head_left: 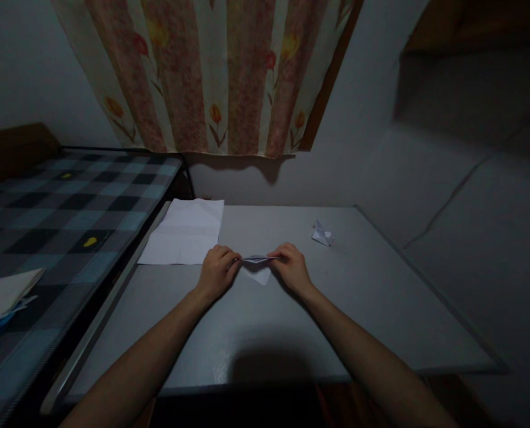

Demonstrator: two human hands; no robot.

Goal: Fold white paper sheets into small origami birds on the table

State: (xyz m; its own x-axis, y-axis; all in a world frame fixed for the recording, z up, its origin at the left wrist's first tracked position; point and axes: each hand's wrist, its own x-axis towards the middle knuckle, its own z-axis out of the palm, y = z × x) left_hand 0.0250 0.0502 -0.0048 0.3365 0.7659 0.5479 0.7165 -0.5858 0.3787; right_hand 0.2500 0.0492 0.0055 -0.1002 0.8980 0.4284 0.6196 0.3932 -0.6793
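Note:
On the grey table (336, 321), both my hands pinch a small folded piece of white paper (257, 268) between them. My left hand (218, 270) grips its left end with fingers curled. At the paper's right end, my right hand (292, 266) pinches with fingers pressed together. A triangular flap of the paper hangs down toward the tabletop between my hands.
A flat creased white sheet (185, 232) lies at the table's far left. A small folded paper figure (322, 234) sits at the far right. A checked mattress (55, 208) with a folded cloth (6, 294) lies left of the table. A flowered curtain (211, 71) hangs behind.

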